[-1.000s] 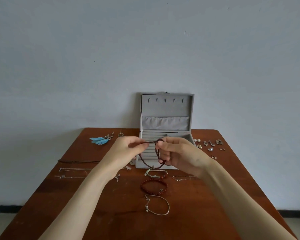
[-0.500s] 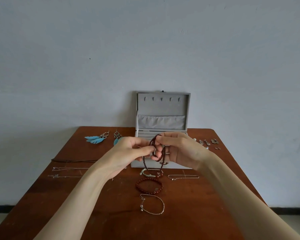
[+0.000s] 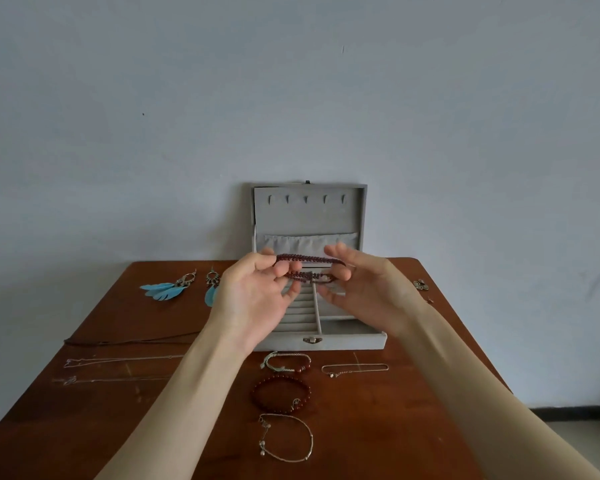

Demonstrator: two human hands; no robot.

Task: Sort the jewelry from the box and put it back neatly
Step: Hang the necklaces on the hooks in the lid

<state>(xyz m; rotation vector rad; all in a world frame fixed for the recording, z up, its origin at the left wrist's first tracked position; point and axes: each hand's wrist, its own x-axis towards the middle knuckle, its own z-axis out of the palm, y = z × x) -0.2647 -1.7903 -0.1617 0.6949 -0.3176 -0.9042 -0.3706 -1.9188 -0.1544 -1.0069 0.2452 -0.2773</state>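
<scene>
**Dark red bead strand stretched between both hands above the open jewelry box**

The wooden table (image 3: 413, 427) lies under everything, well below the grip. On it, directly beneath and behind the held strand, stands the grey jewelry box (image 3: 347, 341), lid upright against the wall, its ridged ring rows and side compartment showing below the hands.

The left hand (image 3: 253, 299) is raised palm-up over the box, thumb and fingertips pinching the left end of the dark red bead strand (image 3: 309, 268). The right hand (image 3: 364, 285) faces it, its lower fingers curled round the strand's right end while the upper fingers spread loosely. The strand is doubled into two near-level loops running between the two hands, in the air above the box interior and touching nothing else.

Nearer the person than the grip, in a line below the box front, lie a white cord bracelet (image 3: 284, 362), a red bead bracelet (image 3: 280, 393) and a thin silver bracelet (image 3: 286, 438). Just right of the cord bracelet lies a fine chain bracelet (image 3: 354, 369).

Left of the grip, past the left hand, lie two blue feather earrings (image 3: 167, 289). Lower left, beside the left forearm, thin necklaces (image 3: 118, 360) stretch across the wood. Far right of the grip, small earrings (image 3: 420, 284) sit at the table edge.
</scene>
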